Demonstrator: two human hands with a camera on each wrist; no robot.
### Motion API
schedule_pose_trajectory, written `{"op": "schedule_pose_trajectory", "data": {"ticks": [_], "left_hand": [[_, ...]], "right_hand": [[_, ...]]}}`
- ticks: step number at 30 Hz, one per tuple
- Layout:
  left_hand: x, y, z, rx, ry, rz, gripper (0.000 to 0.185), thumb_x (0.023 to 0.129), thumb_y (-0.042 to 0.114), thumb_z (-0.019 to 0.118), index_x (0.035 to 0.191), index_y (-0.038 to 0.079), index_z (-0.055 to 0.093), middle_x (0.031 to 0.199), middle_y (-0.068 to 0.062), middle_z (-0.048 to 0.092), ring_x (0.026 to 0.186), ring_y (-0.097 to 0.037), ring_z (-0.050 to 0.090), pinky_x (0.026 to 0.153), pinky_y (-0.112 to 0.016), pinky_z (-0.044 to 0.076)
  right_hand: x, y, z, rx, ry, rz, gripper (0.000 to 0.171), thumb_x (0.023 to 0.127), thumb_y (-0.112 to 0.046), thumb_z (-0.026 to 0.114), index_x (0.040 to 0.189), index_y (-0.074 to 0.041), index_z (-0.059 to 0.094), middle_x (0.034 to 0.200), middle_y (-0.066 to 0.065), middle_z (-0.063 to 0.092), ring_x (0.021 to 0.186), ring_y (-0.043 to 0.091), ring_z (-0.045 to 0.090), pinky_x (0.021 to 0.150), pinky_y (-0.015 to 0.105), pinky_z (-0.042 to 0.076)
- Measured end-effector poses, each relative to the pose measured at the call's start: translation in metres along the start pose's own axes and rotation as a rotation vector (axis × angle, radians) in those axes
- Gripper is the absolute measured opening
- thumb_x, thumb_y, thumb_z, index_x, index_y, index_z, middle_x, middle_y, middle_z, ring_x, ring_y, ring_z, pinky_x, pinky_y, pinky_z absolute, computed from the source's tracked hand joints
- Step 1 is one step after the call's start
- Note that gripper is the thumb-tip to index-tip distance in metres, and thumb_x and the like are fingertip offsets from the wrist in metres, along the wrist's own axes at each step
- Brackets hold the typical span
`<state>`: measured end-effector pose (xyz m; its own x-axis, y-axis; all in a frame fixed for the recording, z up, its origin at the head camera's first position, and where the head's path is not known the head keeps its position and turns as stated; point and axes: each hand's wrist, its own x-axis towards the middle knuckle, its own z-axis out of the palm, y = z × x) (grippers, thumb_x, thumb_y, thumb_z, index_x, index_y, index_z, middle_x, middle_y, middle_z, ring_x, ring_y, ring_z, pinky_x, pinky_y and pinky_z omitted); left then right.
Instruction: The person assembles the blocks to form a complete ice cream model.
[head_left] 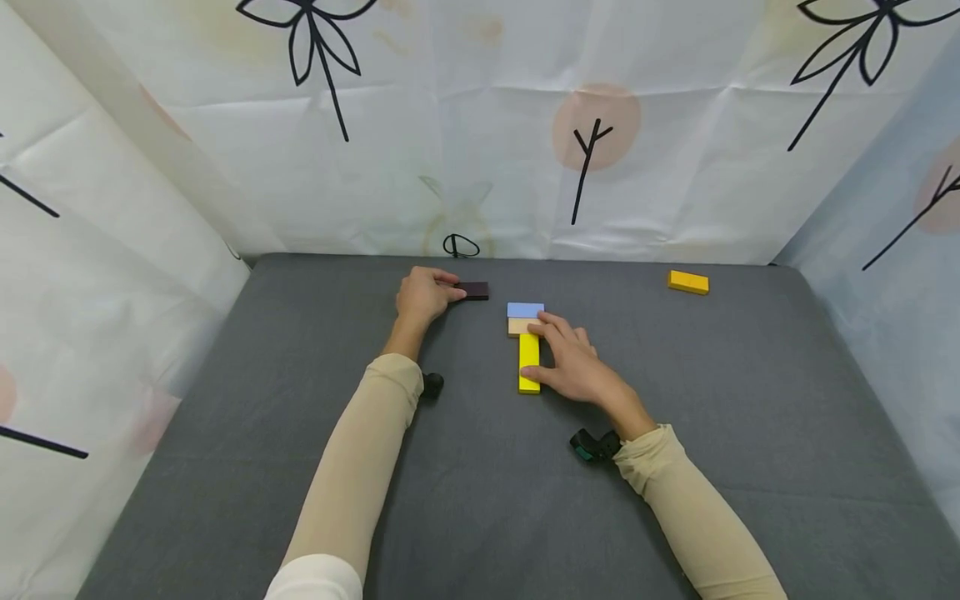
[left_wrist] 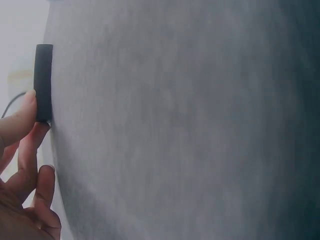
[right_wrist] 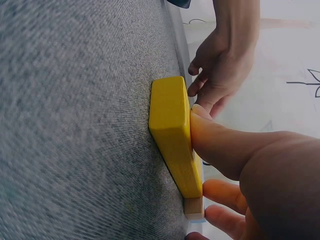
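My left hand [head_left: 423, 297] pinches the left end of a dark brown wooden block [head_left: 474, 291] near the table's back edge. In the left wrist view, the same dark block [left_wrist: 43, 82] has the thumb at its side and a finger at its lower end. My right hand [head_left: 573, 364] lies over a bright yellow block [head_left: 529, 354], thumb touching its top close to the near end. Its fingertips rest at a natural wood block [head_left: 517, 326] and a light blue block [head_left: 525, 309]. Those two lie crosswise, side by side, beyond the yellow one's far end, like a T.
An orange-yellow block [head_left: 687, 282] lies alone at the back right of the grey cloth-covered table [head_left: 480, 500]. White printed curtains [head_left: 480, 167] stand behind the table and along both sides.
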<state>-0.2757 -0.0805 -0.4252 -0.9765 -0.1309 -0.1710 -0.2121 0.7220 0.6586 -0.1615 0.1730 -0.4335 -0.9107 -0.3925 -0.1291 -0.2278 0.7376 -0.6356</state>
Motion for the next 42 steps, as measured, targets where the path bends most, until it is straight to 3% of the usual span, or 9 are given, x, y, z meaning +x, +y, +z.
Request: {"op": "schedule_pose_trajectory", "data": {"ticks": [3,17,25,33,42], "left_hand": [[-0.002,0.005,0.005,0.007,-0.002,0.005,0.029,0.088,0.034,0.081,0.117,0.025,0.079,0.109,-0.002,0.08,0.1,-0.026,0.071,0.093,-0.047,0.055],[-0.005,0.025,0.025,0.044,-0.003,0.025,0.028,0.088,0.037,0.081,0.114,0.029,0.079,0.108,0.001,0.08,0.101,-0.025,0.069,0.096,-0.047,0.053],[-0.005,0.029,0.027,-0.022,-0.064,0.008,0.028,0.088,0.035,0.082,0.114,0.027,0.08,0.113,0.0,0.079,0.104,-0.027,0.069,0.094,-0.044,0.055],[-0.005,0.03,0.028,-0.071,-0.098,-0.003,0.026,0.088,0.031,0.082,0.113,0.025,0.081,0.124,-0.003,0.074,0.122,-0.03,0.06,0.104,-0.045,0.051],[-0.007,0.031,0.036,-0.131,-0.124,0.02,0.024,0.09,0.029,0.08,0.113,0.025,0.081,0.12,-0.002,0.077,0.13,-0.029,0.056,0.109,-0.046,0.048]], "right_hand": [[0.001,0.001,0.0,-0.003,-0.002,0.006,0.069,0.098,-0.031,0.07,0.156,-0.011,0.039,0.171,0.011,0.016,0.143,0.046,0.028,0.108,0.071,0.029],[0.001,0.004,0.0,-0.005,0.002,0.015,0.069,0.098,-0.033,0.07,0.156,-0.013,0.039,0.171,0.009,0.016,0.142,0.045,0.029,0.107,0.069,0.031],[0.001,0.003,0.0,-0.011,0.0,0.012,0.07,0.098,-0.033,0.07,0.157,-0.012,0.039,0.172,0.009,0.016,0.142,0.046,0.029,0.109,0.07,0.03],[0.001,0.0,-0.001,-0.01,-0.003,0.013,0.07,0.097,-0.032,0.071,0.157,-0.012,0.039,0.172,0.009,0.016,0.142,0.045,0.029,0.109,0.069,0.03],[0.001,0.0,0.0,-0.012,-0.007,0.031,0.071,0.097,-0.034,0.071,0.157,-0.014,0.039,0.172,0.007,0.016,0.141,0.043,0.03,0.109,0.067,0.032]]}}
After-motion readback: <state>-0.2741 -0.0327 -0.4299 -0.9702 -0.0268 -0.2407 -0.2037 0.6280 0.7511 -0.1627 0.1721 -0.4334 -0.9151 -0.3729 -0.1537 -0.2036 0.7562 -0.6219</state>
